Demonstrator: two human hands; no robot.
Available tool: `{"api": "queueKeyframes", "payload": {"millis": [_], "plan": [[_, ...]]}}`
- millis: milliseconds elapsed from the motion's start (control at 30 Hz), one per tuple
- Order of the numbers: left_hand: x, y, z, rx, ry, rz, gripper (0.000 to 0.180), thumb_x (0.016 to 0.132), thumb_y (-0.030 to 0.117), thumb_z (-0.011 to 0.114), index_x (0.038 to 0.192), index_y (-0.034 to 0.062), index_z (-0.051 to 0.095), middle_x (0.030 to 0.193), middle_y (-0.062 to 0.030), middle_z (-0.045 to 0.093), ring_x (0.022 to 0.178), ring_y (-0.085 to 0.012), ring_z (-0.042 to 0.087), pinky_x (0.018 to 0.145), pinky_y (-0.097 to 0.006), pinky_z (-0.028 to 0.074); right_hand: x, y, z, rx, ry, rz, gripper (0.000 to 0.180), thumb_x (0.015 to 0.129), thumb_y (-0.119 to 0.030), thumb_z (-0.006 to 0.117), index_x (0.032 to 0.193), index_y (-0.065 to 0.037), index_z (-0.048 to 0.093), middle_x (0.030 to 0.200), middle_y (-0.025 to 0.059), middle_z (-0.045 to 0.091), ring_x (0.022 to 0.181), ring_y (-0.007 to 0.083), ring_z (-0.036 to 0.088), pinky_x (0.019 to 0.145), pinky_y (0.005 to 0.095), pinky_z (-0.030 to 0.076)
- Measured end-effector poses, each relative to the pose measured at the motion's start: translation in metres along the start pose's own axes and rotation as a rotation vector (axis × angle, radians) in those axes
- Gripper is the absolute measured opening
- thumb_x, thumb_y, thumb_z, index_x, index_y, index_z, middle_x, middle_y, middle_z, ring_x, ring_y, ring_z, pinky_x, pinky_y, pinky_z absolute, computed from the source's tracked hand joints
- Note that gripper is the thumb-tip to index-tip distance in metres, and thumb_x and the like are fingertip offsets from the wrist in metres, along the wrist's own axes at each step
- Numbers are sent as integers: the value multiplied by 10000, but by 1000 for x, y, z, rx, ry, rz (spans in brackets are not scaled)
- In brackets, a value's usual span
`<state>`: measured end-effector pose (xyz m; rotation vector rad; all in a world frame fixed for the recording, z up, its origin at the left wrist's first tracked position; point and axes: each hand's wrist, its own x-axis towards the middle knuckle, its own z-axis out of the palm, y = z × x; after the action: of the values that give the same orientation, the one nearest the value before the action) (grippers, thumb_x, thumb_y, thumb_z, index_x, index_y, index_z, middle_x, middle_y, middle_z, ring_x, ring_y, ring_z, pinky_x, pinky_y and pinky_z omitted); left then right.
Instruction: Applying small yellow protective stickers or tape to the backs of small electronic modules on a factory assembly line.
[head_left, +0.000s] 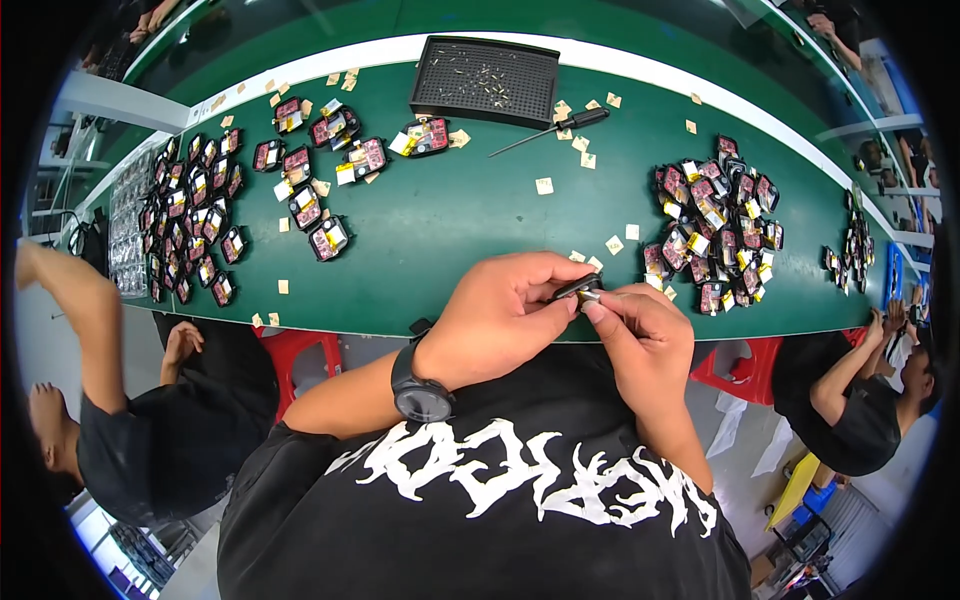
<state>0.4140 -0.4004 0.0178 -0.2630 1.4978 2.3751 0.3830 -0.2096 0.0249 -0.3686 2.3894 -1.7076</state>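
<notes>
Close to the table's front edge, my left hand (pixel 505 315) is closed around a small black casing (pixel 572 289), thumb and forefinger on its sides. My right hand (pixel 645 335) meets it from the right, its thumb and fingers pinched together at the casing's edge. A little pale, shiny bit shows at those fingertips, too small and covered to name. Similar black-cased units with reddish boards and yellow-white parts lie in a heap (pixel 705 215) to the right. Small square paper pieces (pixel 615 245) are scattered just beyond my hands.
A black tray (pixel 420 95) with small metallic pieces sits at the back, a screwdriver (pixel 585 118) beside it. More units (pixel 195 215) crowd the left side, with a few loose ones (pixel 330 238) nearer. Co-workers sit on both sides; a blurred forearm (pixel 95 320) is raised at left.
</notes>
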Motion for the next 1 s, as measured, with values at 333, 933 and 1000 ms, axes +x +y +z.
{"api": "queueKeyframes", "payload": {"millis": [333, 933, 1000], "plan": [[-1, -3, -9, 150, -67, 101, 361, 964, -118, 565, 1318, -83, 627, 1196, -114, 665, 1089, -147, 660, 913, -268, 539, 5, -9, -9, -123, -63, 2, 117, 840, -38, 811, 936, 16, 773, 799, 42, 638, 661, 94, 559, 583, 250, 425], [-3, -1, -17, 113, -162, 14, 386, 972, -80, 581, 1355, -44, 619, 1171, -120, 674, 1055, -154, 678, 913, -286, 563, 2, -3, 3, 504, -109, 450, 147, 909, -10, 766, 965, -17, 631, 872, -3, 660, 748, 30, 598, 595, 166, 430], [-3, 1, -18, 70, -154, 24, 377, 974, -60, 592, 1348, -37, 626, 1137, -112, 691, 1008, -148, 691, 872, -281, 574, 2, -8, 4, 476, -103, 460, 133, 922, -33, 758, 970, -18, 636, 839, -10, 653, 701, 19, 567, 566, 166, 402]]}}
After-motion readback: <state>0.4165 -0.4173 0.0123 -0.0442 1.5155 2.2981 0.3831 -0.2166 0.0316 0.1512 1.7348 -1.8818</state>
